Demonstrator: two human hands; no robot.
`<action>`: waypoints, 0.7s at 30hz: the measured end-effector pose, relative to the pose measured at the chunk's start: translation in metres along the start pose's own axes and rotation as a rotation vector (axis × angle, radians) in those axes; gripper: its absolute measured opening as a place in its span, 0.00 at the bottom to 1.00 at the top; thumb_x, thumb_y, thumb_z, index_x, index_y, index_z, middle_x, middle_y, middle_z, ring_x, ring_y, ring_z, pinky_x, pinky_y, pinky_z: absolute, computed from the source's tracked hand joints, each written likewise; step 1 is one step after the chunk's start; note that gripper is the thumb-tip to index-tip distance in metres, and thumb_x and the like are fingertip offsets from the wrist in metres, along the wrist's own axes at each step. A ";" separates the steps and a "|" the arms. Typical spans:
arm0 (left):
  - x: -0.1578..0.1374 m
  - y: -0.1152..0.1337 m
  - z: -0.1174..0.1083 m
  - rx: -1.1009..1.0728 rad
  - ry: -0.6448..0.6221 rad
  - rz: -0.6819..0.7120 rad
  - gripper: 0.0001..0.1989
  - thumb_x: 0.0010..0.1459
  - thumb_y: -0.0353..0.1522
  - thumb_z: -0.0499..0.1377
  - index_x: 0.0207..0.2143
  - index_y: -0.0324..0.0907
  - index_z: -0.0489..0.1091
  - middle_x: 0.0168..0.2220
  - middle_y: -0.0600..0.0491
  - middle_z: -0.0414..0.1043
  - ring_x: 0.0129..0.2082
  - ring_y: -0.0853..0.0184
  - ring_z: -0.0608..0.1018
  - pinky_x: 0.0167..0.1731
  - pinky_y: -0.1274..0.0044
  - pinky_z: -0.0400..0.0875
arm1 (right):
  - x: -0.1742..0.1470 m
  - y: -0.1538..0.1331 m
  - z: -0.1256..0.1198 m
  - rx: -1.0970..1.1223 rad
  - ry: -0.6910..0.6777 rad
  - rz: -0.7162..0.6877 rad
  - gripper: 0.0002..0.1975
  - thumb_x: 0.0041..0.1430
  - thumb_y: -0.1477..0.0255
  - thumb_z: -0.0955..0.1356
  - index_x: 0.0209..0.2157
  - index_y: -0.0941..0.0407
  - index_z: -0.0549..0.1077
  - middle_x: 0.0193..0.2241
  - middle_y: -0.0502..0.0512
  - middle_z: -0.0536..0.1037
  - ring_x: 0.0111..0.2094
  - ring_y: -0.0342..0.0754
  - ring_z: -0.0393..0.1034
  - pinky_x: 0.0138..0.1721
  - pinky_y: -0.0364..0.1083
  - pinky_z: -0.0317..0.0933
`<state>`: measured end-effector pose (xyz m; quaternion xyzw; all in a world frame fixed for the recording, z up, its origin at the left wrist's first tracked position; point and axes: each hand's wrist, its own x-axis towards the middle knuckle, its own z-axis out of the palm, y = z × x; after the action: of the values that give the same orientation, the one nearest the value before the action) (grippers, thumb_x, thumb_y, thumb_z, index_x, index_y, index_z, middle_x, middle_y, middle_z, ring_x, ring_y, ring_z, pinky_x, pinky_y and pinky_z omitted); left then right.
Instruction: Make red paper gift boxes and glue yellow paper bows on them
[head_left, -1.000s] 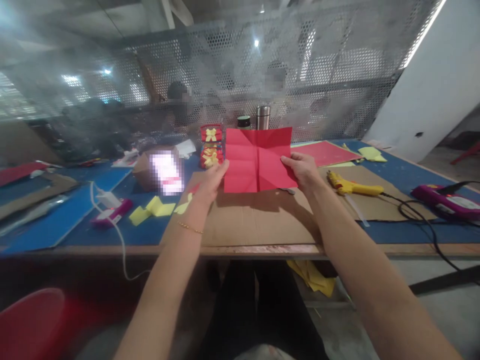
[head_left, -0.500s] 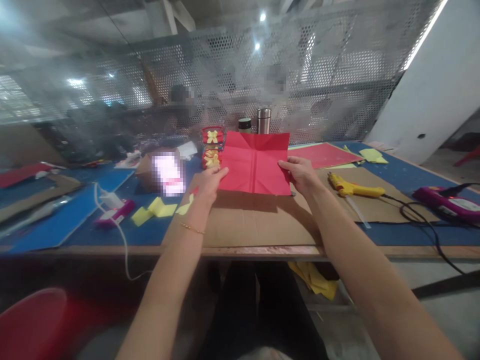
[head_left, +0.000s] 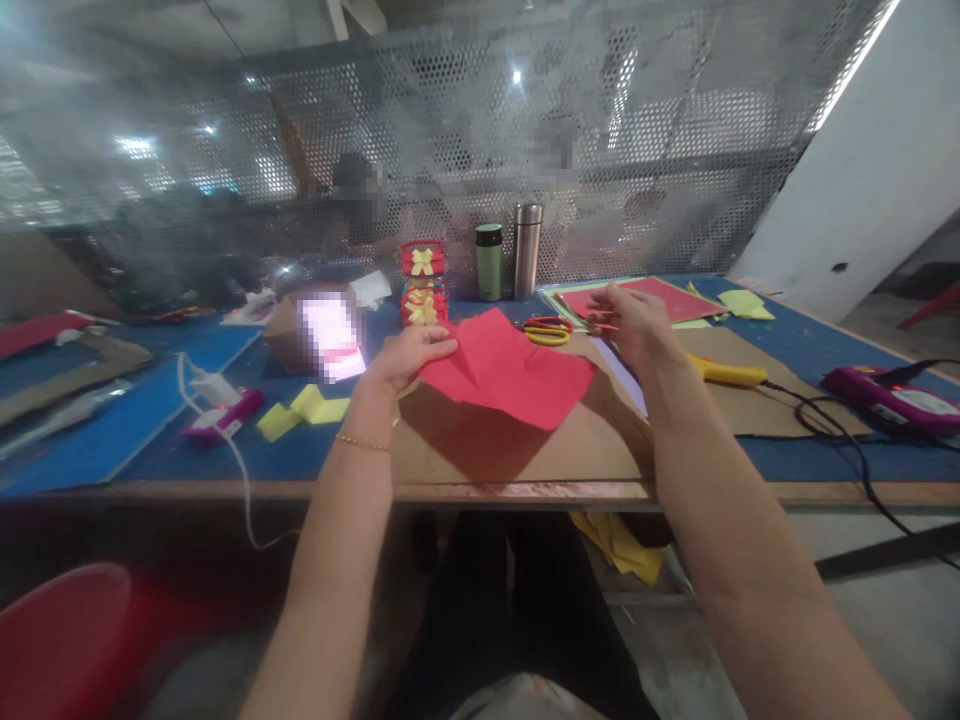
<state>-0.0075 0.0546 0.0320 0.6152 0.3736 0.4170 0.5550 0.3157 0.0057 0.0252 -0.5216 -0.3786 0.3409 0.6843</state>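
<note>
My left hand (head_left: 414,356) pinches the left corner of a creased red paper sheet (head_left: 510,372). The sheet is tilted and bent, held above brown cardboard (head_left: 442,455) with its shadow below. My right hand (head_left: 634,322) is off the sheet, up and to its right, fingers slightly apart and nothing clear between them. Close to its fingertips lie scissors with yellow and red handles (head_left: 546,336) and a larger red sheet (head_left: 652,297). Under the right wrist runs a pale purple strip (head_left: 619,374).
A yellow glue gun (head_left: 729,374), its cord and a purple power unit (head_left: 892,402) lie right. Behind stand a green cup (head_left: 489,265), a steel flask (head_left: 527,255) and stacked red boxes with yellow bows (head_left: 424,262). Left are a lit phone (head_left: 330,335) and yellow pieces (head_left: 307,408).
My right hand has let go of the red sheet and moved up and right. The sheet has turned and dropped lower, uncovering the scissors, cup and flask. My left hand keeps its hold.
</note>
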 end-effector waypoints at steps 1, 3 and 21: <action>-0.004 0.004 0.001 0.062 -0.134 -0.056 0.05 0.51 0.29 0.71 0.29 0.38 0.79 0.32 0.45 0.80 0.29 0.64 0.79 0.34 0.72 0.74 | -0.001 -0.001 -0.003 -0.026 -0.032 -0.003 0.12 0.63 0.61 0.72 0.32 0.56 0.76 0.31 0.54 0.79 0.26 0.41 0.71 0.25 0.40 0.66; -0.010 0.011 0.002 0.179 -0.310 -0.090 0.06 0.51 0.32 0.72 0.28 0.40 0.79 0.30 0.49 0.79 0.27 0.67 0.76 0.32 0.75 0.71 | -0.005 -0.001 -0.004 -0.113 -0.139 0.014 0.15 0.63 0.58 0.73 0.32 0.56 0.78 0.33 0.57 0.80 0.28 0.43 0.73 0.27 0.41 0.67; 0.002 -0.009 0.016 0.538 -0.525 0.024 0.04 0.50 0.32 0.68 0.24 0.42 0.79 0.25 0.52 0.74 0.25 0.67 0.71 0.29 0.73 0.63 | -0.029 0.008 0.026 -0.664 -0.711 0.026 0.09 0.49 0.64 0.79 0.33 0.52 0.86 0.26 0.52 0.81 0.29 0.48 0.71 0.29 0.44 0.60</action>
<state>0.0086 0.0514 0.0226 0.8293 0.3075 0.1383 0.4456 0.2785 -0.0052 0.0173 -0.5678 -0.6706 0.3672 0.3050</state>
